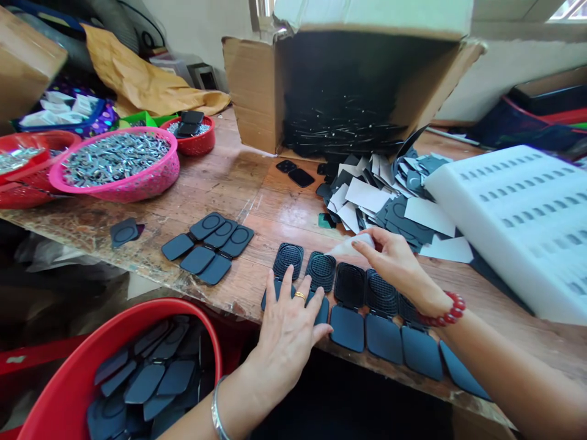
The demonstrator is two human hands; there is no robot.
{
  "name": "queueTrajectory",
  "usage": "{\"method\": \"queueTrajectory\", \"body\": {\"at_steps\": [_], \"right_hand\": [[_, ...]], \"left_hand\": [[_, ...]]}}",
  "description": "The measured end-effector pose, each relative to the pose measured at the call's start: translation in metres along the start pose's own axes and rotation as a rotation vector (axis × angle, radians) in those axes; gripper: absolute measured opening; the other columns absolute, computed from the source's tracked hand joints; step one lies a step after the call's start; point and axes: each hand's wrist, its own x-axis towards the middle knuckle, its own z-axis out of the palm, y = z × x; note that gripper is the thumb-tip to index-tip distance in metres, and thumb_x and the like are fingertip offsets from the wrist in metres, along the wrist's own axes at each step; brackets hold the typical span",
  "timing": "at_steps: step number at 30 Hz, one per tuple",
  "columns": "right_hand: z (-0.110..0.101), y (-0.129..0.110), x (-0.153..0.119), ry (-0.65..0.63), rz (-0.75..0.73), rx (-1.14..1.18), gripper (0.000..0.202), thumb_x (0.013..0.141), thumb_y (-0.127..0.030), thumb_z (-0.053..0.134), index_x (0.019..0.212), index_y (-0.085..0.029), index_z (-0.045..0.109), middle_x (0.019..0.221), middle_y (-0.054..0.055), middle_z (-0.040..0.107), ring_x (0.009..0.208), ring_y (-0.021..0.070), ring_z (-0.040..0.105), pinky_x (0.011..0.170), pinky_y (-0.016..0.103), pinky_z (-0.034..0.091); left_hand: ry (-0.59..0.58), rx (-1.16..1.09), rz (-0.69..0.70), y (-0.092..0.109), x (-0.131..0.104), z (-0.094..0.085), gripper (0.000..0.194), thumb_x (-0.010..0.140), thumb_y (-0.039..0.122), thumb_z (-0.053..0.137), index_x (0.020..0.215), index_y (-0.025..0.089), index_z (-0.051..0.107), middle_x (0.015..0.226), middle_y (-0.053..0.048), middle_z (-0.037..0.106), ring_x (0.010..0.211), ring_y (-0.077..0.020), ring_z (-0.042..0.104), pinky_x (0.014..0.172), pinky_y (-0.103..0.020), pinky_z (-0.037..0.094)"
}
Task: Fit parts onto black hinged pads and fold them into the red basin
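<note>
A row of black hinged square cases lies unfolded along the table's front edge, their ridged halves at the back and smooth halves in front. My left hand [288,321] is spread flat, fingers apart, over the smooth halves at the row's left end. Pinched in my right hand [392,260] is a small white squeeze bottle [343,246]. Its thin tip points left, close to the back edge of the second ridged case [320,271] from the left. Whether the tip touches the case I cannot tell. My right forearm hides part of the row's right end.
Left of the row lie several black cases [211,244]. A red bucket [217,342] of cases stands front left. Pink basket [172,162] holds small metal parts. Grey and white cards [371,192] are heaped before a cardboard box [252,91]; white slotted foam [481,244] stands right.
</note>
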Motion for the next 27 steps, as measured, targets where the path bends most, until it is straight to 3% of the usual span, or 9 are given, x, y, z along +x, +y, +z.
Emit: {"method": "queueTrajectory", "body": {"at_steps": [8,15,27], "right_hand": [[-0.006,-0.016,-0.007,0.045,-0.217,-0.183,0.015,0.083,-0.032,0.055,0.079,-0.019,0.061,0.068,0.003,0.059,0.06,0.0169,0.05,0.059,0.03,0.036],[-0.015,-0.031,-0.019,-0.141,-0.288,-0.213,0.01,0.085,-0.024,0.053,0.082,-0.018,0.061,0.075,0.005,0.062,0.065,0.0178,0.054,0.061,0.03,0.039],[0.017,-0.047,-0.002,-0.11,-0.395,-0.231,0.006,0.086,-0.017,0.053,0.085,-0.017,0.058,0.082,0.007,0.061,0.072,0.0186,0.055,0.066,0.03,0.039]], "left_hand": [[-0.01,-0.01,-0.001,0.001,0.0,-0.003,0.056,0.083,0.05,0.071,0.13,0.022,0.062,0.139,-0.014,0.06,0.136,-0.0421,0.043,0.112,-0.071,0.024],[-0.013,-0.034,-0.007,0.0,-0.001,0.001,0.056,0.082,0.049,0.072,0.131,0.022,0.061,0.139,-0.013,0.059,0.135,-0.041,0.045,0.112,-0.071,0.025],[0.026,-0.014,0.02,-0.001,-0.002,0.006,0.056,0.083,0.049,0.071,0.131,0.021,0.06,0.139,-0.015,0.059,0.133,-0.0407,0.048,0.111,-0.07,0.027]]}}
